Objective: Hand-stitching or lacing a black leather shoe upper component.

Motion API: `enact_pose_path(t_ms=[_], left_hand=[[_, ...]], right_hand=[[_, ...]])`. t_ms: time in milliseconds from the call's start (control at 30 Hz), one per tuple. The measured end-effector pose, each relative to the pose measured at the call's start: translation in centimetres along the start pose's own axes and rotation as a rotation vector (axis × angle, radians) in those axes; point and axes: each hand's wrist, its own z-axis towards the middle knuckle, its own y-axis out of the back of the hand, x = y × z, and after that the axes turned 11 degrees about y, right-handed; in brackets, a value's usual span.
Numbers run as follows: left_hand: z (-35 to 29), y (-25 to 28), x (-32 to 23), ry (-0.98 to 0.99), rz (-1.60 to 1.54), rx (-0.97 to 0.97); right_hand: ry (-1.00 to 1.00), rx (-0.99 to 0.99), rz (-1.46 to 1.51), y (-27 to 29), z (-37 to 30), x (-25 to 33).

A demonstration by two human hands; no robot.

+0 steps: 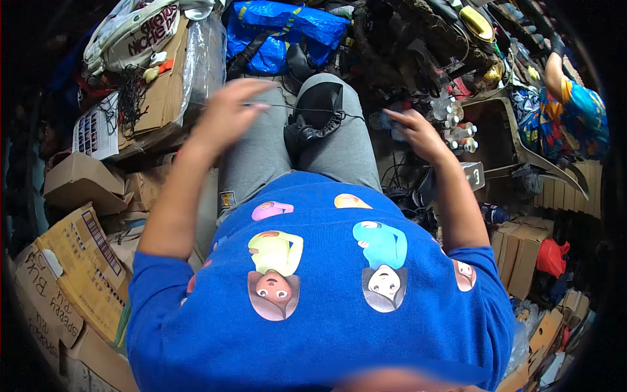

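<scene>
Plainly mid-stitch: black shoe [315,116] lay on the lap, between the grey-trousered knees, toe end toward the body. Left hand [228,111] raised just left of the shoe, fingers loosely spread but seemingly pinching a thin thread [277,106] drawn taut across to the shoe's upper; true grip hard to tell through blur. Right hand [418,134] right of the shoe, fingers curled closed, apparently on the other end of thread; exact hold not clear. Looked soft and light, that shoe: pliable leather-like upper, stiffer at the sole, so best taken at the sole or heel, not by the floppy collar. Thread fine, slippery, prone to snap under a jerk. Left of the shoe, flattened cardboard boxes [78,261]; beyond it, a blue bag [287,29].
</scene>
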Motion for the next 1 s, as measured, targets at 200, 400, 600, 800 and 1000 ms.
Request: enact_pose_path(t_ms=[200,400,600,800,1000], left_hand=[[6.1,-8.0,-2.3,-0.004,-0.152,0.296],[8.2,-7.6,-2.4,0.108,-0.154,0.625],[8.6,-8.1,-1.0,0.179,-0.390,0.793],[8.7,-6.9,-2.0,0.162,-0.302,0.912],[8.9,-6.9,-1.9,0.107,-0.216,0.960]], right_hand=[[0.006,-0.086,0.379,-1.4,6.8,6.2],[0.076,-0.014,0.356,-1.4,7.6,5.0],[0.130,-0.035,0.493,-3.4,6.9,4.6],[0.182,-0.170,0.275,-3.8,5.6,5.7],[0.336,-0.026,-0.202,-1.8,5.9,8.5]])
